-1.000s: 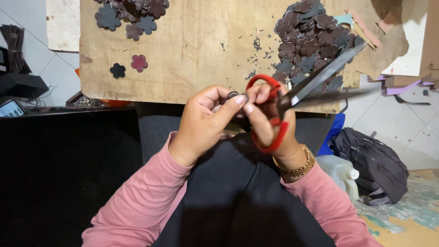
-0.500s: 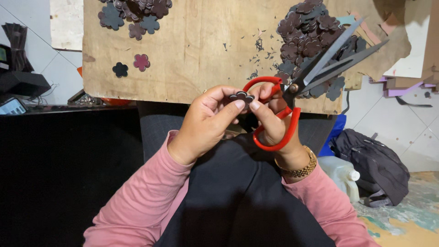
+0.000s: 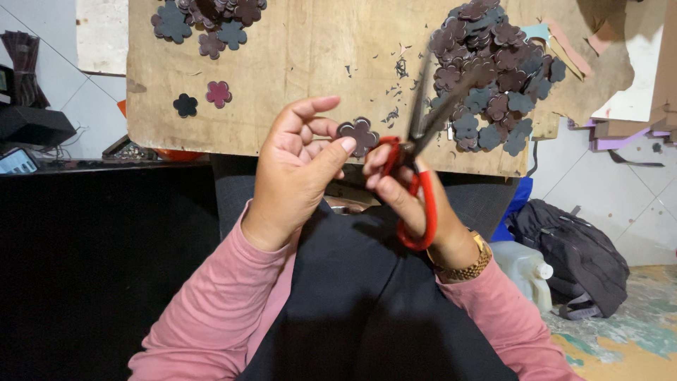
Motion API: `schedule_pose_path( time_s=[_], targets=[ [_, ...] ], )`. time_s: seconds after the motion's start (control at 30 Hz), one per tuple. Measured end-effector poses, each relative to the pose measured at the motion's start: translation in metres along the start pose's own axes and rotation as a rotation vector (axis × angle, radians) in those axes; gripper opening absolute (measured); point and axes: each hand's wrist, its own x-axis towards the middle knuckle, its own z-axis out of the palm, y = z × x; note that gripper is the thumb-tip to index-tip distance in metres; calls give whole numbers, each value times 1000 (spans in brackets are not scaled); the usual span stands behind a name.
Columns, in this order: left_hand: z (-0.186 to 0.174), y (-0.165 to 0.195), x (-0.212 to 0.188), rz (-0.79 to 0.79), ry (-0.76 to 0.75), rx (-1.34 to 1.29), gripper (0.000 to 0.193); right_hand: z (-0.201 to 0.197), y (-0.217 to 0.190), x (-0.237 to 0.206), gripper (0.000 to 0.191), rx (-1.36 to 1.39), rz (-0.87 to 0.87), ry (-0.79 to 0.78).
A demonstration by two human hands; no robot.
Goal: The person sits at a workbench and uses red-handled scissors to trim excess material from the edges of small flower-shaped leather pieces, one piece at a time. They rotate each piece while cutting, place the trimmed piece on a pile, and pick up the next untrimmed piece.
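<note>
My left hand (image 3: 293, 169) pinches a small dark flower-shaped cut-out (image 3: 359, 134) between thumb and fingers, in front of the wooden board (image 3: 310, 63). My right hand (image 3: 409, 197) grips red-handled scissors (image 3: 416, 162); their blades are apart and point up and away beside the cut-out. A heap of dark brown and grey flower cut-outs (image 3: 493, 70) lies on the board's right side, and a smaller heap (image 3: 208, 17) sits at its top left. Two single flowers, one black (image 3: 185, 105) and one maroon (image 3: 218, 93), lie on the left of the board.
A black backpack (image 3: 575, 247) and a white plastic jug (image 3: 525, 271) sit on the floor at right. Card scraps (image 3: 627, 120) lie at the board's right edge. Dark objects and a small screen (image 3: 17, 161) are at far left. Tiny offcuts (image 3: 395, 70) dot the board.
The scissors have swung from pointing right to pointing nearly straight up. The flower cut-out now faces me flat, and my left fingers have spread more.
</note>
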Motion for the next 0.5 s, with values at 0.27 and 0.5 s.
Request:
schedule_pose_path(
  time_s=[0.27, 0.5],
  targets=[
    [3, 9, -3, 116, 76, 24, 55, 6, -9, 1, 59, -473, -26, -210],
    [5, 16, -6, 106, 52, 98, 61, 8, -16, 4, 60, -536, -5, -175]
  ],
)
